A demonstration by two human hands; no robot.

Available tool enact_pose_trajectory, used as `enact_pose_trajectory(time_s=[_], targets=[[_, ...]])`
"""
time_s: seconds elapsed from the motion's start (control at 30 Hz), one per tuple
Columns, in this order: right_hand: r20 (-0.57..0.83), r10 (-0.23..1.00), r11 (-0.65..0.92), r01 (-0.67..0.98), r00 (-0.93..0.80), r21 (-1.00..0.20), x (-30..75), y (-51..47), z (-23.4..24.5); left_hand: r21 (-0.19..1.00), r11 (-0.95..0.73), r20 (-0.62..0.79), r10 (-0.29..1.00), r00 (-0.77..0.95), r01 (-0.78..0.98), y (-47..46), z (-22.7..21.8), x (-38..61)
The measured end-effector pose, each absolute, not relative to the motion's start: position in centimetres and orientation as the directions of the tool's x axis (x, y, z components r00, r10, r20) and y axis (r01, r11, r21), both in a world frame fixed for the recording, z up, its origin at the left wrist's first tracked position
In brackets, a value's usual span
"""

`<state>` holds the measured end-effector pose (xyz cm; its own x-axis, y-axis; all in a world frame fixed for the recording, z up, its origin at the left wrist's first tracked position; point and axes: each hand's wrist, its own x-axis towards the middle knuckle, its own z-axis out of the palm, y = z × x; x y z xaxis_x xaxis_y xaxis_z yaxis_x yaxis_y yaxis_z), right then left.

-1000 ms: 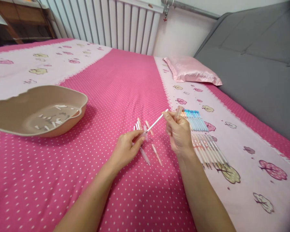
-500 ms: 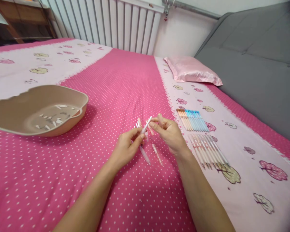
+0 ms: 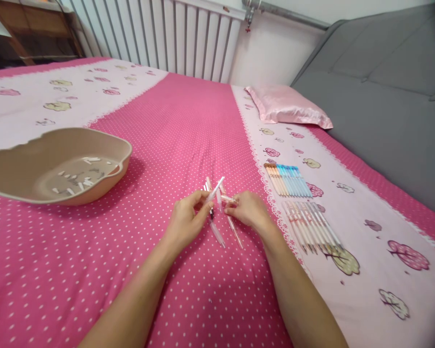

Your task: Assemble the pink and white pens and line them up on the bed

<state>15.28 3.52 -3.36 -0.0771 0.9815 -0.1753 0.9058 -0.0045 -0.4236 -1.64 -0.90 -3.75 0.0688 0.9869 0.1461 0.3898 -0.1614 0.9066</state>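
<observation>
My left hand is closed, with a white pen pinched between thumb and fingers, its white end pointing up and away. Close by, my right hand bends its fingers over a short, pale pink pen part; whether this is a cap or a barrel is unclear. Beneath and between the hands, several loose pen pieces lie on the bedspread, among them a translucent barrel and a pale pink one. My fingers hide some of the pile.
To the left, a beige basin holds several small white and grey pieces. Orange and blue pens lie in a row at right, with a row of pale pens nearer me. A pink pillow rests by the grey headboard.
My right hand has come down and its fingers have turned toward the loose pieces; the pale pink part sits lower. My left hand keeps the white pen, moved slightly left.
</observation>
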Motion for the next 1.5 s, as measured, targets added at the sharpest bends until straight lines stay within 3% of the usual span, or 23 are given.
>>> enact_pose_trajectory(time_s=[0.1,0.17,0.23,0.33,0.47,0.8,1.2,1.5], targets=[[-0.154,0.981,-0.008,0.766,-0.118,-0.643,15.9,3.6,-3.1,0.907,-0.17,0.155,0.985,0.07,0.386,-0.9,-3.8,-1.7],[-0.114,0.981,-0.016,0.522,-0.156,-0.853,16.1,3.5,-2.5,0.904,-0.175,0.159,0.985,0.073,0.39,-0.9,-3.9,-1.8],[-0.083,0.981,-0.04,0.236,-0.176,-0.971,16.2,3.3,-1.7,0.899,-0.181,0.163,0.983,0.081,0.398,-0.9,-4.0,-1.8],[-0.097,0.976,-0.106,-0.038,-0.194,-0.994,16.0,2.8,-0.8,0.889,-0.185,0.158,0.983,0.097,0.42,-0.9,-4.1,-1.8],[-0.07,0.983,-0.104,-0.205,-0.168,-0.973,15.5,2.6,-0.3,0.877,-0.186,0.151,0.982,0.113,0.444,-1.0,-4.2,-1.8],[-0.013,0.998,-0.025,-0.193,-0.061,-0.981,15.1,2.6,-0.3,0.859,-0.205,0.155,0.977,0.144,0.469,-1.1,-4.0,-1.8],[0.098,0.994,0.095,-0.062,-0.049,-0.994,14.9,2.6,-0.3,0.848,-0.198,0.143,0.979,0.147,0.491,-1.2,-3.8,-1.8],[-0.008,1.0,-0.013,-0.148,-0.028,-0.989,15.0,2.7,-0.5,0.896,-0.18,0.143,0.982,0.12,0.406,-1.2,-3.9,-1.8]])
